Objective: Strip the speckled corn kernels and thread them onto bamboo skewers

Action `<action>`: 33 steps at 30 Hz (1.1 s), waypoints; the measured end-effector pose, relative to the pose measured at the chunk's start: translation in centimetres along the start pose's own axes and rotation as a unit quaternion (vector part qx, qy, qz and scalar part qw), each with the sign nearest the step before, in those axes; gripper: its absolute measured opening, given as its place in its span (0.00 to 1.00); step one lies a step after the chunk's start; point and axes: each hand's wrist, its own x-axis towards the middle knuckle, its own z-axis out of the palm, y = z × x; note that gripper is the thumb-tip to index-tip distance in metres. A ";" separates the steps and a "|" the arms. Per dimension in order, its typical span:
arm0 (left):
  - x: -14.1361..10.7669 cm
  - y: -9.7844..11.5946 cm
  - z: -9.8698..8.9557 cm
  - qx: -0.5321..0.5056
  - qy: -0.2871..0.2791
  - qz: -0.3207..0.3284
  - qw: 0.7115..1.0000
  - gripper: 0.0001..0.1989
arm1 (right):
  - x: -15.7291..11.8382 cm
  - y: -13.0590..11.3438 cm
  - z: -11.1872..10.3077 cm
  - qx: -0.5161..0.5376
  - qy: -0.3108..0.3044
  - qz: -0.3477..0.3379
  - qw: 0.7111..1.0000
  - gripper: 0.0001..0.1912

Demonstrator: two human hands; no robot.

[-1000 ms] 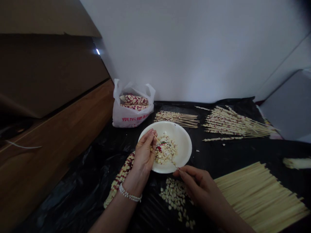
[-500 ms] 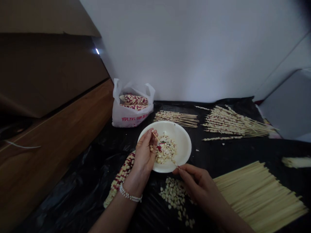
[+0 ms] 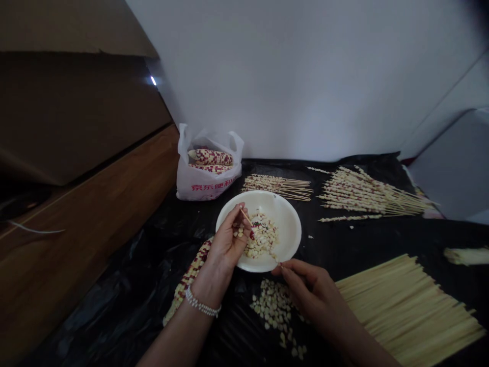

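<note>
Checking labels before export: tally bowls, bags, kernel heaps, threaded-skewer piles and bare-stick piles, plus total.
Bowl: 1
Bag: 1
Kernel heaps: 2
Threaded-skewer piles: 2
Bare-stick pile: 1
Total: 7

2 forearms (image 3: 179, 334) extended | left hand (image 3: 229, 239) cupped | right hand (image 3: 307, 286) pinching

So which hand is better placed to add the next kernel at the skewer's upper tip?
Probably left: the left hand holds kernels beside the upper tip of the skewer. The right hand pinches what looks like its lower end, by the near rim of the bowl.
</note>
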 end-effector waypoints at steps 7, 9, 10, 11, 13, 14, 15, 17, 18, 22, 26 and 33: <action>-0.2 -0.1 0.1 0.002 0.005 -0.014 1.000 0.04 | 0.2 0.1 0.0 -0.012 0.009 -0.015 1.000 0.18; -0.3 -0.1 0.2 0.003 0.003 -0.022 1.000 0.04 | 0.3 0.1 0.0 -0.019 0.010 -0.020 1.000 0.18; -0.3 0.0 0.2 0.003 0.001 -0.024 1.000 0.04 | 0.3 0.2 0.0 -0.021 0.011 -0.023 0.999 0.18; -0.4 0.0 0.2 0.004 -0.003 -0.024 1.000 0.04 | 0.3 0.3 0.1 -0.022 0.013 -0.027 0.999 0.18; -0.4 0.1 0.1 0.008 -0.013 -0.026 1.000 0.04 | 0.3 0.4 0.1 -0.025 0.017 -0.038 0.999 0.18; -0.4 0.1 0.1 0.010 -0.016 -0.029 0.999 0.04 | 0.3 0.5 0.1 -0.026 0.020 -0.041 0.999 0.18; -0.3 0.0 0.0 0.012 -0.018 -0.032 0.999 0.03 | 0.3 0.5 0.1 -0.027 0.022 -0.042 0.999 0.18; -0.3 -0.3 -0.1 0.015 -0.017 -0.045 0.999 0.03 | 0.4 0.5 0.1 -0.029 0.025 -0.044 0.998 0.17; -0.3 -0.6 -0.1 0.018 -0.017 -0.053 0.998 0.03 | 0.4 0.5 0.0 -0.030 0.026 -0.045 0.998 0.17; -0.5 -1.4 -0.1 0.041 -0.015 -0.084 0.996 0.05 | 0.5 0.1 -0.2 -0.053 0.033 -0.043 0.997 0.19; -0.7 -1.4 -0.2 0.079 -0.011 -0.073 0.994 0.05 | 0.5 0.1 -0.3 -0.062 0.040 -0.031 0.997 0.20; -0.7 -1.6 -0.4 0.078 -0.025 -0.101 0.991 0.06 | 0.6 0.6 -0.3 -0.027 0.037 -0.012 0.999 0.20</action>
